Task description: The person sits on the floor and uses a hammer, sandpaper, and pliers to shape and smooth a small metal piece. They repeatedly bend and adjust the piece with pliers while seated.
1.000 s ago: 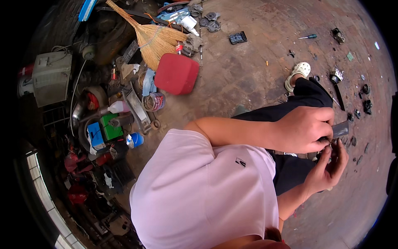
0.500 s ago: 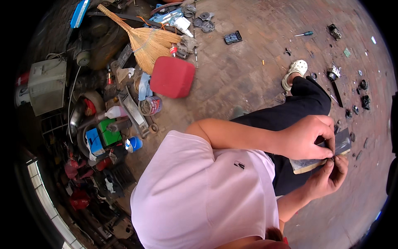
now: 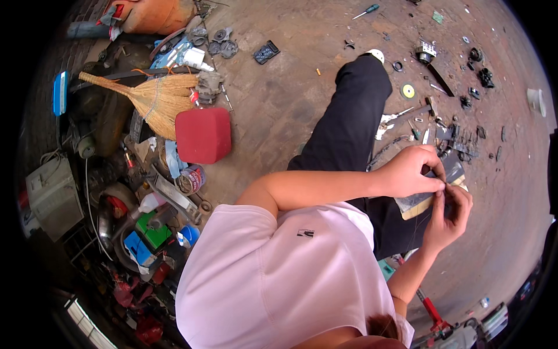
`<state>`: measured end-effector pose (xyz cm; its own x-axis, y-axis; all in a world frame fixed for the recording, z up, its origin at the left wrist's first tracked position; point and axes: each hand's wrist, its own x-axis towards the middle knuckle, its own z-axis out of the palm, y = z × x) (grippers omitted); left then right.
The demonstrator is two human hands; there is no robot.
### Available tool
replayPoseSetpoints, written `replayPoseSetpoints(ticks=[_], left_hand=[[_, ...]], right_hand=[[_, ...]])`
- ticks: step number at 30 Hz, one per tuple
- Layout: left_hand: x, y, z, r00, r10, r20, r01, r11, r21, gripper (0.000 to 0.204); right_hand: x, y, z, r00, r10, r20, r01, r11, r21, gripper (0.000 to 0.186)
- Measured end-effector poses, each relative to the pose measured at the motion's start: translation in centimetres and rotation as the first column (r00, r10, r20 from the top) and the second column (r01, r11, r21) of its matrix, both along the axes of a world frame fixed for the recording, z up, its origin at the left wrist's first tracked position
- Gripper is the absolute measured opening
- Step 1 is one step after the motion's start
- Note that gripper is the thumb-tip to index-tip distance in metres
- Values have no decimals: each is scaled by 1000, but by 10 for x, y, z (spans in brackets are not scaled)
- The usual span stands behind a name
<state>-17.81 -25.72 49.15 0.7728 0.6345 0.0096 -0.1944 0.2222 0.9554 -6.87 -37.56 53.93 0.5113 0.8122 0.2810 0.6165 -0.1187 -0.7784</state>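
Note:
My left hand (image 3: pixel 410 171) is closed in a pinch, its fingertips meeting those of my right hand (image 3: pixel 452 210), which is pinched as well. Whatever small dark thing sits between the fingertips is too small to make out. Thin dark strands seem to hang below the hands. Under them, across my dark-trousered leg (image 3: pixel 343 110), lies a flat dark-grey sheet or pad (image 3: pixel 415 203) with a pale, yellowish edge. My left hand covers part of this sheet.
Beyond my hands the floor holds a hammer (image 3: pixel 429 106), a yellow disc (image 3: pixel 408 91), a screwdriver (image 3: pixel 366 11) and several dark parts. Leftward stand a red stool (image 3: pixel 203 135), a straw broom (image 3: pixel 157 99), a tin can (image 3: pixel 191 178) and clutter. A red-handled tool (image 3: pixel 433 314) lies lower right.
My view has shifted, so the floor items appear elsewhere and more tools show beyond my knee. Both hands stay pinched together over the sheet, the right now raised more upright.

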Motion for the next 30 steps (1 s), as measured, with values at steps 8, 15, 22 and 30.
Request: replayPoseSetpoints(ticks=[8, 15, 22, 30], left_hand=[[17, 20, -143, 706, 139, -695, 346, 789, 508, 16], [32, 43, -167, 603, 32, -797, 344, 891, 296, 14], [113, 155, -129, 755, 79, -652, 291, 850, 439, 14], [173, 168, -117, 715, 75, -695, 374, 799, 471, 15]], right_hand=[[51, -1, -119, 990, -118, -75, 81, 921, -381, 23], [105, -29, -307, 951, -263, -162, 97, 752, -652, 29], [87, -71, -475, 624, -762, -173, 188, 361, -913, 39], [79, -69, -512, 554, -814, -172, 242, 355, -903, 32]])
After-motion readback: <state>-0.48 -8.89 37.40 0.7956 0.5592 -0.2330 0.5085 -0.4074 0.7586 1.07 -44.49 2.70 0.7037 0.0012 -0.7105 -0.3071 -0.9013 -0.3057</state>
